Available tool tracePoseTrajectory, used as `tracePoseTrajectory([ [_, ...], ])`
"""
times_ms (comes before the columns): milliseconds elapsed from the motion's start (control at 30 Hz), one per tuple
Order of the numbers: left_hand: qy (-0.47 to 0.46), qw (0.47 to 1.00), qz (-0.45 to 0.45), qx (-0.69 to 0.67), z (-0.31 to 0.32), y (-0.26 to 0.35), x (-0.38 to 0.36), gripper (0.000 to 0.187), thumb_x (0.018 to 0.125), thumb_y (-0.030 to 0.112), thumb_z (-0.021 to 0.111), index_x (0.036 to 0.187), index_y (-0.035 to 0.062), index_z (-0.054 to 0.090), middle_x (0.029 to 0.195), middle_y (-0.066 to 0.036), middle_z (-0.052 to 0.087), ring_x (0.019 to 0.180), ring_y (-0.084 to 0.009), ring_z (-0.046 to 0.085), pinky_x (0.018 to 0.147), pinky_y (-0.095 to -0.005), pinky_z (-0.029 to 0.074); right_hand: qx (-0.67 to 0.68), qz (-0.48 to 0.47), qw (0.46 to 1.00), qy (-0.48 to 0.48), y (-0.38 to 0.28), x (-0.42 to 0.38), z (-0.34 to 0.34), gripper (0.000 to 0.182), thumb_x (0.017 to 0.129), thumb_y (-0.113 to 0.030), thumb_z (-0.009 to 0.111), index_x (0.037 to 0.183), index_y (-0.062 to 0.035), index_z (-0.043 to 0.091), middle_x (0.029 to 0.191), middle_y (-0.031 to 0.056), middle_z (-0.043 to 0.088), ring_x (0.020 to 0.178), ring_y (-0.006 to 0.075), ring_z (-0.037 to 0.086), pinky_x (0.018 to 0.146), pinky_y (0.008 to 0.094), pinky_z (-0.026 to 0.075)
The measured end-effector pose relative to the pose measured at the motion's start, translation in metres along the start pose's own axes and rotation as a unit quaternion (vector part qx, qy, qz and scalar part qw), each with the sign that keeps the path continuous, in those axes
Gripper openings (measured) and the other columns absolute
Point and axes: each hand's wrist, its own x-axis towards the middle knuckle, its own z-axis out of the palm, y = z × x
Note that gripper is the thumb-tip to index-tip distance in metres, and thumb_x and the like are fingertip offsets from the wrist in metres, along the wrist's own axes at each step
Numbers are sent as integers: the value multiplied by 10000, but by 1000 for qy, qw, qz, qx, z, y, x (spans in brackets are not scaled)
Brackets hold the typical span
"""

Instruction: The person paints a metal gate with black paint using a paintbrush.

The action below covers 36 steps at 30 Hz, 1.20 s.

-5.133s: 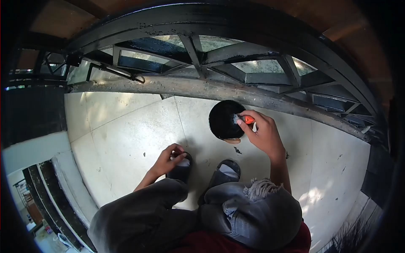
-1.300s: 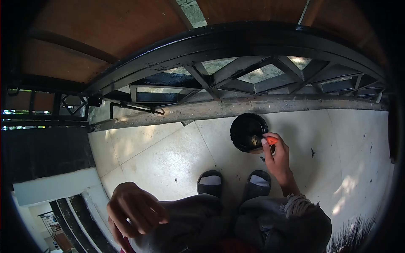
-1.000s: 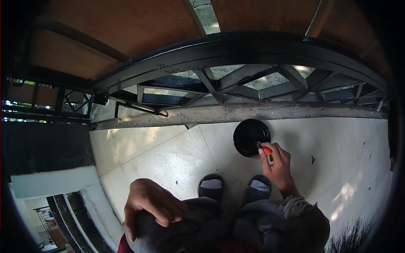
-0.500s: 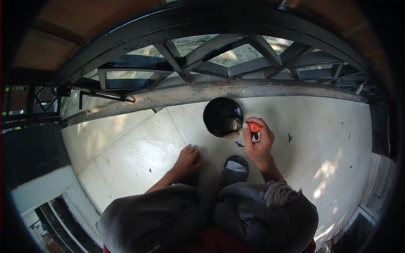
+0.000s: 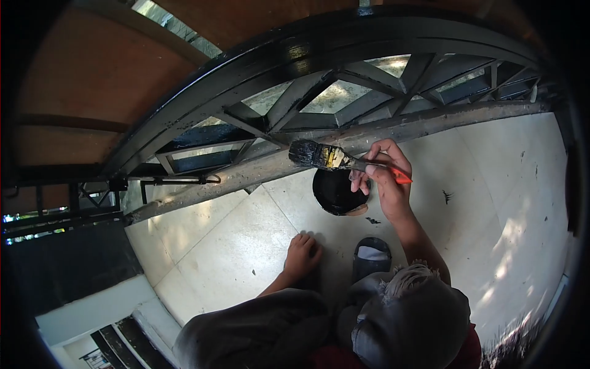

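In my right hand (image 5: 388, 172) is a paintbrush (image 5: 335, 158) with an orange-red handle end. My fingers pinch it, and its bristles, coated in black paint, point left. The brush is held above a round container of black paint (image 5: 340, 195) on the floor, whose top edge it partly covers. A brownish patch shows at the container's lower rim. My left hand (image 5: 301, 255) hangs by my left knee with its fingers curled and nothing visible in them. Beyond the container stands a black metal gate (image 5: 270, 126) with diagonal bars, glossy in places.
Pale floor tiles (image 5: 215, 240) carry a few dark paint marks (image 5: 447, 197). A concrete sill (image 5: 258, 169) runs beneath the gate. My sandalled foot (image 5: 372, 257) is close below the container. A white ledge (image 5: 92, 310) stands at the lower left.
My right hand has lifted the paintbrush out of the container, and its bristles now show near the gate. The view has swung, shifting the scene. My left hand stays by the knee.
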Motion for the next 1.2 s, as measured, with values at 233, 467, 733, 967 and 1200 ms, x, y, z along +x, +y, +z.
tracePoseTrajectory([
  [233, 11, 1000, -5, -15, 0, -1, 0, 233, 828, 184, 747, 866, 20, 586, 971, -158, 590, 918, -370, 549, 819, -465, 478, 107, -11, 993, -38, -1, 26, 9, 270, 948, -143, 494, 1123, 53, 554, 847, 182, 676, 685, 221, 668, 565, 290, 467],
  [467, 13, 1000, 7, -12, -2, 2, 0, 211, 834, 170, 737, 875, 20, 594, 960, -154, 574, 910, -368, 543, 815, -465, 477, 197, 57, 979, -1, 22, 24, -1, 305, 964, -196, 487, 1154, 29, 567, 876, 178, 671, 700, 245, 665, 558, 310, 461],
  [733, -4, 1000, 16, -10, -3, -1, 0, 221, 805, 161, 752, 886, 23, 600, 959, -164, 566, 908, -370, 541, 816, -464, 478, 27, -105, 994, -26, 2, 45, 26, 190, 989, -50, 607, 1147, 55, 589, 908, 131, 689, 760, 112, 656, 610, 232, 478],
  [967, -17, 1000, 18, -14, -3, -4, 0, 222, 803, 149, 752, 884, 22, 589, 968, -167, 557, 912, -373, 533, 808, -470, 470, -37, -131, 990, -33, 5, 58, 57, 225, 987, -31, 624, 1185, 66, 579, 901, 116, 721, 819, 134, 719, 668, 238, 551],
  [1200, -24, 1000, 10, -15, -2, -4, -1, 223, 808, 147, 748, 892, 18, 587, 988, -168, 559, 921, -383, 533, 812, -476, 464, 159, -18, 987, 1, 35, 62, 72, 103, 1018, -61, 585, 1027, 40, 568, 806, 142, 709, 701, 183, 726, 543, 257, 519],
])
